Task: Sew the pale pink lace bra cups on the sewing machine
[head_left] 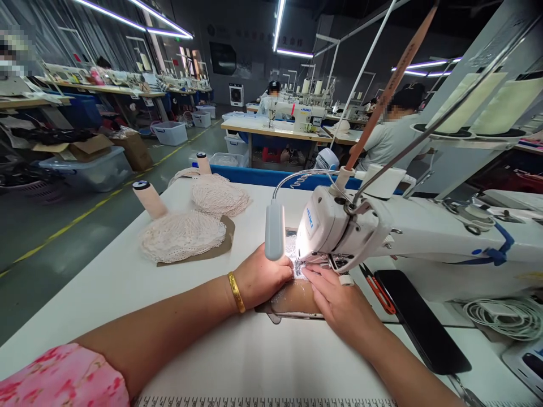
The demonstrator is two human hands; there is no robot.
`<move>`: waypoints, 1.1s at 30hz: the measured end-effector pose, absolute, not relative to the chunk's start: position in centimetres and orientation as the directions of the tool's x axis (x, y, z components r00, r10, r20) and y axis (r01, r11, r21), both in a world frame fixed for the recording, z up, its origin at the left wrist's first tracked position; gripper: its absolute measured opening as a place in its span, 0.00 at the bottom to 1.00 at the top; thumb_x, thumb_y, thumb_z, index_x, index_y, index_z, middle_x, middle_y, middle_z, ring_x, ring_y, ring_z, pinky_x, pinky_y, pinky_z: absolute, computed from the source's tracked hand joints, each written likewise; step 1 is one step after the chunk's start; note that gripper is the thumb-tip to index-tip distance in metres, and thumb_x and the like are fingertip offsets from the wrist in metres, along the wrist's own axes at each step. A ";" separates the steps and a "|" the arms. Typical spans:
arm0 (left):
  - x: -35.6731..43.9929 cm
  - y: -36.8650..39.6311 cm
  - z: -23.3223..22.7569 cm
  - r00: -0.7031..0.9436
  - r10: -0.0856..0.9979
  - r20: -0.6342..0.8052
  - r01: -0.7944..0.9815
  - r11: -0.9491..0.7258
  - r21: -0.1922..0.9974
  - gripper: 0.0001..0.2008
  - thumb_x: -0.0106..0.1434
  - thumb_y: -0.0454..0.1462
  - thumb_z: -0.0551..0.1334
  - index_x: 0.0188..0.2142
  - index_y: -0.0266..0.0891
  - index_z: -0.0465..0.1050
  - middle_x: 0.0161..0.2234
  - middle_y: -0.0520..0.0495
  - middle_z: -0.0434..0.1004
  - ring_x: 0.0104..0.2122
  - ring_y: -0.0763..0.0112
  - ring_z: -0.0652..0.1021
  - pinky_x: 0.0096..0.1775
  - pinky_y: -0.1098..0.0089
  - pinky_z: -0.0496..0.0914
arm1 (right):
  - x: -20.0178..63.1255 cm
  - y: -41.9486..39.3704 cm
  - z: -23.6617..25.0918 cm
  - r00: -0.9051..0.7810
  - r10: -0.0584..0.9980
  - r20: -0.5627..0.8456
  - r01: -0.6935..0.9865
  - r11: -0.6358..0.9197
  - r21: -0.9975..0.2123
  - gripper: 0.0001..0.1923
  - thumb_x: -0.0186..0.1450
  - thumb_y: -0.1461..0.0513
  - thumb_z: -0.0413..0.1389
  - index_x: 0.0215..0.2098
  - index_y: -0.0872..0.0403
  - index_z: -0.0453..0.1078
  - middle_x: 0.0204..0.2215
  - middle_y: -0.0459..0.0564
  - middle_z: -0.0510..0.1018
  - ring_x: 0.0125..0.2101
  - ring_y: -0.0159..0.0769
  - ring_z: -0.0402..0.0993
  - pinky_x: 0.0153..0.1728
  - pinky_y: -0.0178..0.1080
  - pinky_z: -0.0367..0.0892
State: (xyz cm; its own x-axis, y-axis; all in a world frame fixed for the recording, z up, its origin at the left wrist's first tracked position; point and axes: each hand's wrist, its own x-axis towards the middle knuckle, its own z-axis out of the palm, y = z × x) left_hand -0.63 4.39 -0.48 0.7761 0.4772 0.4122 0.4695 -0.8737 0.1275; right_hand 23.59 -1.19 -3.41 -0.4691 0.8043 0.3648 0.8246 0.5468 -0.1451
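Table (127,294): white, wide, bare at near left; ruled strip along the near edge.

Sewing machine (382,232): white, fills the right half, head pointing left, lamp (274,237) on a gooseneck lit over the needle area.

Phone (418,319): dark slab just right of the right forearm, lying on the table near the machine base. Cable coil (504,316) far right.

Lace stacks (182,234) and (218,195): two piles at the far left of the table, well apart from the hands. Two thread cones (148,199) beside them.

Cup piece (294,297): tan with lace edge, lying flat under the presser foot, between both hands.

Left hand (263,277): fingers curled together, pressing down on the piece's left edge, at the needle. Gold bangle at the wrist.

Right hand (339,299): flat, fingers together and stretched forward, holding the piece down from the right; fingertips just beside the foot. Red snips (379,291) just right of it.

Step, as judged: mid-seam, guiding the lace edge through the needle. Next calls for a slow turn of the piece along its curve, fingertips kept off the needle line.

Room: open to the left and toward the body; tight on the right, with machine, snips and phone crowding the right hand.
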 end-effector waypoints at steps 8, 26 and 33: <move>-1.1 3.7 0.2 0.690 0.643 0.333 0.660 -0.748 0.075 0.11 0.69 0.43 0.65 0.44 0.37 0.77 0.43 0.40 0.79 0.45 0.54 0.76 0.48 0.57 0.70 | 23.6 -1.4 -3.0 -0.471 0.774 0.423 0.789 0.584 -0.192 0.22 0.74 0.68 0.46 0.61 0.54 0.72 0.51 0.59 0.82 0.47 0.48 0.80 0.38 0.45 0.79; -0.9 1.7 -0.3 0.796 0.464 0.389 0.403 -0.885 0.232 0.05 0.69 0.35 0.65 0.36 0.39 0.81 0.39 0.46 0.82 0.37 0.64 0.78 0.40 0.63 0.70 | 23.9 -2.2 -0.9 -0.603 0.679 0.418 0.660 0.719 -0.217 0.17 0.71 0.73 0.48 0.45 0.50 0.73 0.42 0.51 0.83 0.46 0.44 0.75 0.45 0.46 0.71; -0.6 1.4 -0.3 0.782 0.472 0.407 0.418 -0.881 0.220 0.06 0.69 0.35 0.64 0.38 0.39 0.82 0.36 0.46 0.83 0.37 0.63 0.80 0.41 0.61 0.71 | 23.9 -2.1 -1.0 -0.599 0.696 0.397 0.682 0.703 -0.203 0.17 0.69 0.73 0.48 0.45 0.49 0.73 0.38 0.51 0.82 0.45 0.45 0.75 0.43 0.45 0.70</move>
State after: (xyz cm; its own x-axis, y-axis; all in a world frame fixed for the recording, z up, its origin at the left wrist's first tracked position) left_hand -0.63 1.39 -0.27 0.7821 0.4722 0.4066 0.4178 -0.8815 0.2201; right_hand 23.93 -2.13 -0.99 -0.5987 0.6956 0.3971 0.6819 0.7027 -0.2029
